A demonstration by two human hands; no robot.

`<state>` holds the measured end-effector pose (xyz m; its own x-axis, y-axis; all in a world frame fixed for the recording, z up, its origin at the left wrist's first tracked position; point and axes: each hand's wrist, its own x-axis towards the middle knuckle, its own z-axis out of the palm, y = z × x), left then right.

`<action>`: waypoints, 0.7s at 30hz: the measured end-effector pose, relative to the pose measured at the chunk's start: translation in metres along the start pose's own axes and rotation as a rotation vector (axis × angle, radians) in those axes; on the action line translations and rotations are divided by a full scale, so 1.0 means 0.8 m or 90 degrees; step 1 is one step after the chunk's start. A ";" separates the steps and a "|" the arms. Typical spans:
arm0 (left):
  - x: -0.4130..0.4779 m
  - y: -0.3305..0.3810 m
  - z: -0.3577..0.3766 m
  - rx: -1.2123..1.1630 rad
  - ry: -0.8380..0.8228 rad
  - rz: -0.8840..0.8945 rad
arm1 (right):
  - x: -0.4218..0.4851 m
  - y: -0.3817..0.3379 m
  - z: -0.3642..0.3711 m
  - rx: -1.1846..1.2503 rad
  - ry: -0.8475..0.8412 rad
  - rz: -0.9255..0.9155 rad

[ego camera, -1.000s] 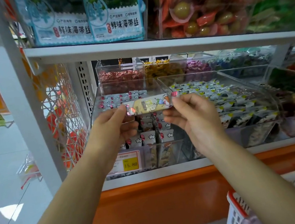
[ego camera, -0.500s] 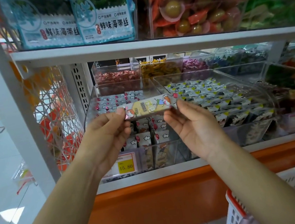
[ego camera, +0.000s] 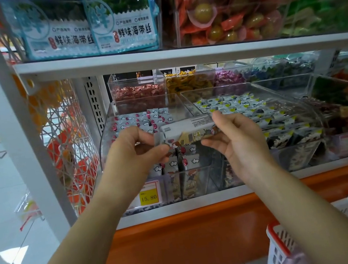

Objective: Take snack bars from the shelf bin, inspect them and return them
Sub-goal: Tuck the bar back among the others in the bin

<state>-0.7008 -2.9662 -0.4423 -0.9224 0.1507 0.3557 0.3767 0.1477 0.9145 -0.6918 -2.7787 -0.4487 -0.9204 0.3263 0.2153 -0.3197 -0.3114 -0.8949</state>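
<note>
The bar (ego camera: pixel 187 130) hangs level in the air just in front of and above the bin (ego camera: pixel 106 141) it belongs to, held at both ends and rolled so that its pale back with fine print faces up, with the cartoon face showing along its lower edge. The left hand (ego camera: pixel 133 151) pinches the left end between thumb and curled fingers. The right hand (ego camera: pixel 239 142) takes the right end, thumb on top and fingers beneath. Neither hand is free. It looks light, a slim stick in glossy film that is probably slick and crinkly, with a filling that is likely firm but could snap if bent. The crimped ends or the long edges therefore seem the safest places to hold, with a light pinch, not a squeeze. The step in hand reads as inspection, with the return to the bin not yet made. Below the hands, more bars in the same white, red-dotted wrap lie in rows in the clear bin. A second bin (ego camera: pixel 314 116) just to the right holds darker packs. A yellow price tag (ego camera: pixel 148 197) sits on the shelf front, and a red-rimmed basket (ego camera: pixel 278 244) stands low at the right.
</note>
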 end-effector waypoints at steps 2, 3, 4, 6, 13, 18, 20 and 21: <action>0.000 0.002 0.001 -0.029 -0.004 -0.019 | 0.000 0.000 -0.001 -0.010 -0.004 -0.031; 0.000 0.003 0.000 -0.051 -0.011 -0.038 | -0.001 0.000 -0.001 -0.017 -0.010 -0.045; 0.000 0.004 -0.002 -0.075 -0.022 -0.061 | -0.001 0.001 -0.001 -0.033 -0.020 -0.057; -0.001 0.005 -0.005 -0.117 -0.053 -0.093 | -0.001 0.002 -0.001 -0.082 -0.054 -0.075; 0.001 0.003 -0.010 -0.098 -0.014 -0.076 | -0.007 0.004 0.001 -0.235 -0.114 -0.128; -0.001 0.005 -0.013 -0.070 -0.045 -0.070 | -0.008 0.000 0.001 -0.261 -0.126 -0.132; -0.003 0.007 -0.013 -0.041 -0.059 -0.058 | -0.008 0.000 0.001 -0.298 -0.107 -0.152; -0.003 0.008 -0.012 -0.015 -0.063 -0.047 | -0.008 0.001 0.000 -0.324 -0.090 -0.168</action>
<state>-0.6969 -2.9752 -0.4354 -0.9344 0.2358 0.2672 0.3047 0.1399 0.9421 -0.6863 -2.7813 -0.4504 -0.8568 0.2021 0.4744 -0.4254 0.2428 -0.8718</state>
